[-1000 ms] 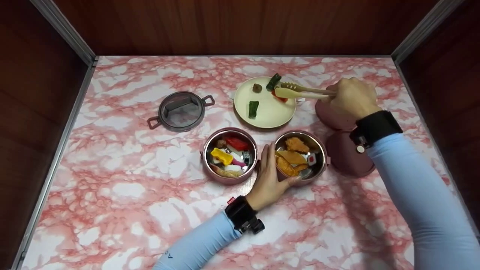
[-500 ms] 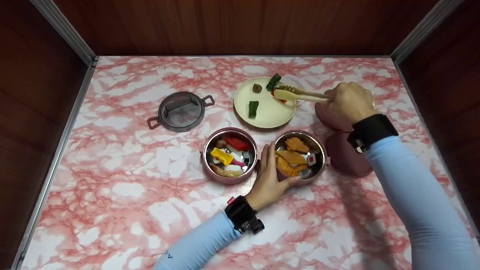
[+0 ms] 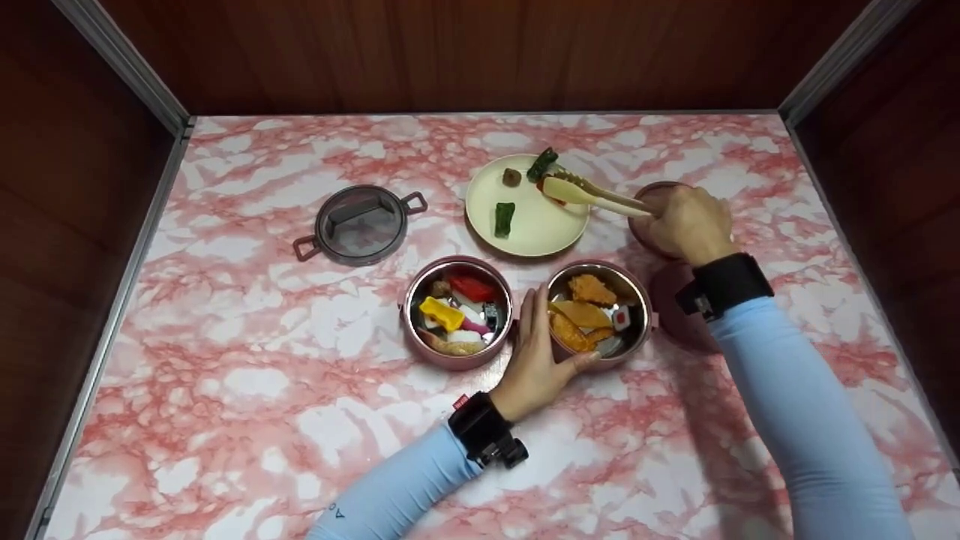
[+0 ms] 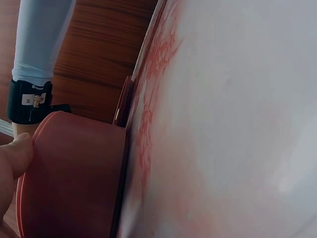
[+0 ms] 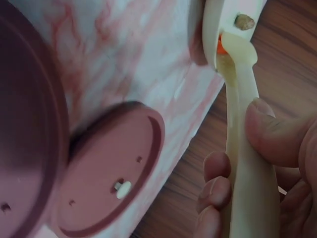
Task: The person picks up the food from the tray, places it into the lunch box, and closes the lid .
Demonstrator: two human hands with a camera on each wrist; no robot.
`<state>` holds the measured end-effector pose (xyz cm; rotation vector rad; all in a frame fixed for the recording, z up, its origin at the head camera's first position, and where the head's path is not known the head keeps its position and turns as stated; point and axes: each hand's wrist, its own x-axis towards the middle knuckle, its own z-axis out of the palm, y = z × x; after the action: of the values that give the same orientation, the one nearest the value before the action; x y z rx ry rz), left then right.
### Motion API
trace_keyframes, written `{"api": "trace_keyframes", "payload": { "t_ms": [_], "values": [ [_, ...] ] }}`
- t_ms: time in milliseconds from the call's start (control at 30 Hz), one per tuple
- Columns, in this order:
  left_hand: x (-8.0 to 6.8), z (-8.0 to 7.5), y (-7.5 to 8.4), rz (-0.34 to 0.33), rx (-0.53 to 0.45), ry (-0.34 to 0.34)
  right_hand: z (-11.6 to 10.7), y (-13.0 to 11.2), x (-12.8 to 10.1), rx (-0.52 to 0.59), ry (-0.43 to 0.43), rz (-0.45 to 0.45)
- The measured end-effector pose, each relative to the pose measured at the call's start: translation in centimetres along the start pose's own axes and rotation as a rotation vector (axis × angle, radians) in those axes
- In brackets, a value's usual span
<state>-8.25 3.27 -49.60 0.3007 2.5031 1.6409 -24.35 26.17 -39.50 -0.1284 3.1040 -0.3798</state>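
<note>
in the head view the right hand (image 3: 686, 221) pinches a pair of cream tongs (image 3: 592, 193) near their back end, the tips reaching over the right edge of the cream plate (image 3: 525, 229), where they sit at a red piece that is mostly hidden under them; a green piece (image 3: 504, 218), a brown lump (image 3: 512, 177) and another green piece (image 3: 541, 164) also lie on the plate. the left hand (image 3: 538, 360) has its fingers laid fairly straight along the left wall of the right steel bowl (image 3: 641, 330), thumb hooked at its near rim, which looks like a way of steadying it. that bowl holds fried-looking pieces, and the left steel bowl (image 3: 409, 330), just beside it, holds mixed coloured ones. a dark lid with two handles (image 3: 361, 223) sits apart on the pink marbled desk (image 3: 225, 390), and two pink lids (image 3: 679, 315) lie partly under the right forearm. the left wrist view shows only a fingertip against the bowl's pink outer wall (image 4: 74, 173), with the other arm's sleeve beyond. in the right wrist view the thumb (image 5: 270, 131) and curled fingers clamp the tongs' arms (image 5: 245, 148) together, their tips at an orange-red bit on the plate edge, with the pink lids (image 5: 106, 171) below.
</note>
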Motion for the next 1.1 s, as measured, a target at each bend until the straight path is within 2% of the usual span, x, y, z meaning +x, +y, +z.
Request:
{"api": "trace_keyframes", "payload": {
  "t_ms": [333, 600, 767, 967, 1100],
  "values": [
    [0.0, -0.1, 0.2, -0.008, 0.001, 0.000, 1.0, 0.7, -0.4, 0.041, 0.006, -0.011],
    [0.1, 0.0, 0.0, -0.004, -0.008, 0.003, 0.8, 1.0, -0.6, 0.128, -0.045, 0.094],
    [0.0, 0.0, 0.0, 0.006, -0.013, -0.003, -0.1, 1.6, -1.3, 0.168, -0.062, 0.136],
    [-0.1, -0.1, 0.1, -0.015, -0.020, -0.008, -1.9, 2.9, -2.9, 0.240, -0.035, 0.089],
    [0.0, -0.1, 0.1, -0.020, -0.020, -0.008, -4.0, 3.8, -3.9, 0.255, -0.083, 0.060]
  ]
}}
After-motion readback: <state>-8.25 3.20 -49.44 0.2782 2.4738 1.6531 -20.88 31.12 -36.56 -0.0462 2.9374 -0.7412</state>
